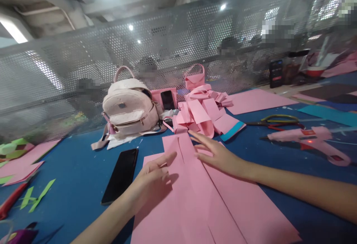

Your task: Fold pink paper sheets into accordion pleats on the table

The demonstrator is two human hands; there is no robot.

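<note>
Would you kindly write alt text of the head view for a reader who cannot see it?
A person's left hand and right hand reach over layered pink paper sheets on a blue tabletop, with a cream backpack behind, a black phone left, and a pink glue gun right.

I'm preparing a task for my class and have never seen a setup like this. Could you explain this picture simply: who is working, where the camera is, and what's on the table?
There is no machine here: a person works with two bare hands. The single picture comes from a camera worn on the head, looking forward and down.

On the blue table lie pink paper sheets, with a long pink strip over them. The left hand is over the paper, loosely curled; the right hand has its fingers spread at the strip's edge. Whether either grips it is unclear.

Around them are a black phone, a pale backpack, a heap of folded pink paper, scissors and a pink glue gun.
</note>
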